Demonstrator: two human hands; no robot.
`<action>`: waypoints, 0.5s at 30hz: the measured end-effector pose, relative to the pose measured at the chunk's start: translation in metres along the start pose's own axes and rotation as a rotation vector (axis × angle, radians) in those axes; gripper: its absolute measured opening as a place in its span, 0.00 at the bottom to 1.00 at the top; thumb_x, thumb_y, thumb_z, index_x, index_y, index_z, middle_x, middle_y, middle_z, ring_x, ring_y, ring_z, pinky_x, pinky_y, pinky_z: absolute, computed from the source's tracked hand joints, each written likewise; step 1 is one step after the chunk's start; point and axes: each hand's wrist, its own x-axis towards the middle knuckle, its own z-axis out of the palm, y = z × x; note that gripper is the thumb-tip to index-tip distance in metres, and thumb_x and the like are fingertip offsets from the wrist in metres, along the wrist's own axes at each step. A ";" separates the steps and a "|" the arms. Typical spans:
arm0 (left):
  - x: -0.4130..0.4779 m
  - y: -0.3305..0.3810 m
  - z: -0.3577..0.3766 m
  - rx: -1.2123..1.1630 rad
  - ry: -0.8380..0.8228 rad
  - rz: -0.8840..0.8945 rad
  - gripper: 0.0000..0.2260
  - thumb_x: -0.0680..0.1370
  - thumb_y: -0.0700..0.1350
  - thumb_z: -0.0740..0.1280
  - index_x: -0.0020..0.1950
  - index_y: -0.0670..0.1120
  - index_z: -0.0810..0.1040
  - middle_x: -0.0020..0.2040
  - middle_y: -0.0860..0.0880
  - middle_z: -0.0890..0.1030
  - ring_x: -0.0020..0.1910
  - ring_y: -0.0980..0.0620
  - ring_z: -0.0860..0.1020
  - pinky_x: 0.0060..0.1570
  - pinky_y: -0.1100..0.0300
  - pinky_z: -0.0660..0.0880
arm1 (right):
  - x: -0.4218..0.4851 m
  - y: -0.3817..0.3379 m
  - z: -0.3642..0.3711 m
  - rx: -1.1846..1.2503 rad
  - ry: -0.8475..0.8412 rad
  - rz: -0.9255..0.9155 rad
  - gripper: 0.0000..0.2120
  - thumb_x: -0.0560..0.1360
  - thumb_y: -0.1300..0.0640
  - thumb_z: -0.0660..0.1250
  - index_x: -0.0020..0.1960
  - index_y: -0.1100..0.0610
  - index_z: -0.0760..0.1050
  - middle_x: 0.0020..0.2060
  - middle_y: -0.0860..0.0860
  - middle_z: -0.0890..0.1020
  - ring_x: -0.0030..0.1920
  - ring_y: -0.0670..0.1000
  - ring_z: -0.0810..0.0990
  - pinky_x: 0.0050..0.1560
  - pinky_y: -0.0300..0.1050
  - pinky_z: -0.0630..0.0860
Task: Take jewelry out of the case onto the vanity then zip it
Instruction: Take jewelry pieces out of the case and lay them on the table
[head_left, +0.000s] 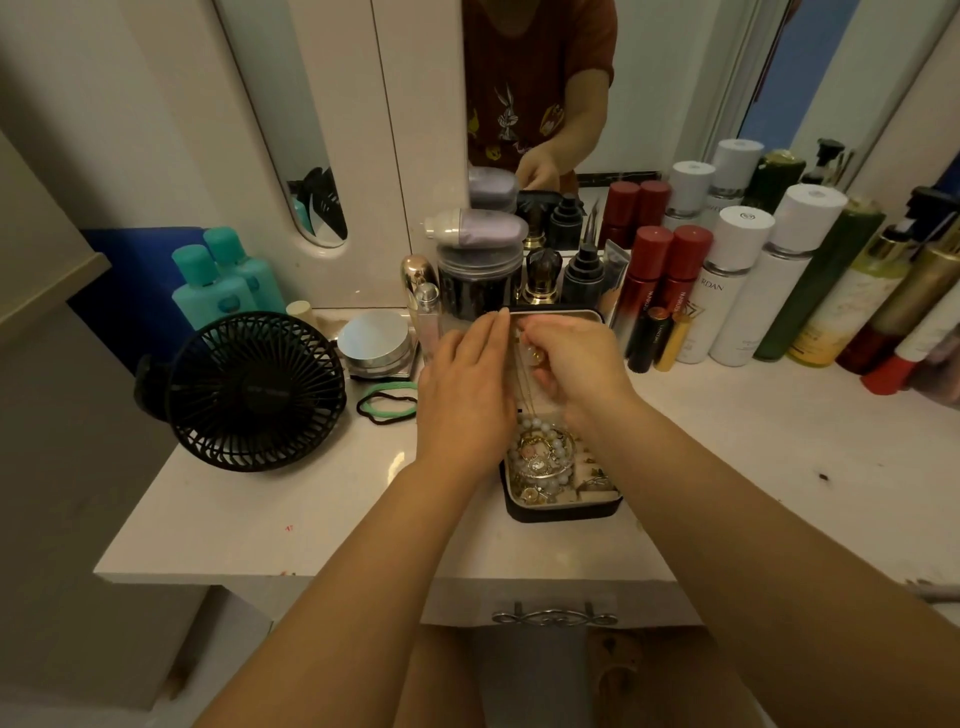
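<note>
While the case (563, 512) lies open, her right hand (574, 364) pinches a necklace (535, 358) above it. Left hand (462, 395) rests flat, fingers together, gripping nothing.

My count: two teal bottles (223, 283), one black fan (254, 391), two hair ties (387, 402), two red spray cans (667, 275), one open jewelry case (563, 506).

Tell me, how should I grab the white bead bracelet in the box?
Pinch the bead bracelet at its near rim, coming straight down from above. It lies flat in the open case, tangled among gold pieces, so a top pinch on a few beads probably lifts it cleanly.
</note>
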 end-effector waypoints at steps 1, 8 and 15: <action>0.000 0.000 0.000 -0.003 0.001 -0.005 0.28 0.76 0.43 0.60 0.75 0.49 0.55 0.73 0.52 0.61 0.69 0.50 0.58 0.63 0.53 0.61 | 0.001 0.003 0.001 -0.130 0.012 -0.100 0.08 0.75 0.61 0.64 0.42 0.54 0.81 0.37 0.52 0.82 0.39 0.50 0.80 0.40 0.40 0.78; 0.004 -0.004 0.001 -0.040 0.031 0.002 0.26 0.76 0.40 0.60 0.74 0.47 0.60 0.71 0.49 0.66 0.67 0.48 0.63 0.63 0.49 0.65 | -0.002 0.010 -0.001 -0.621 -0.025 -0.428 0.13 0.77 0.61 0.61 0.57 0.56 0.80 0.50 0.51 0.83 0.47 0.45 0.78 0.45 0.33 0.72; 0.006 -0.002 0.002 -0.017 0.017 -0.020 0.27 0.76 0.41 0.61 0.75 0.47 0.58 0.72 0.50 0.64 0.68 0.49 0.61 0.65 0.53 0.61 | -0.005 0.024 -0.022 -0.683 -0.054 -0.127 0.13 0.75 0.55 0.64 0.50 0.63 0.80 0.48 0.61 0.83 0.48 0.58 0.80 0.50 0.52 0.77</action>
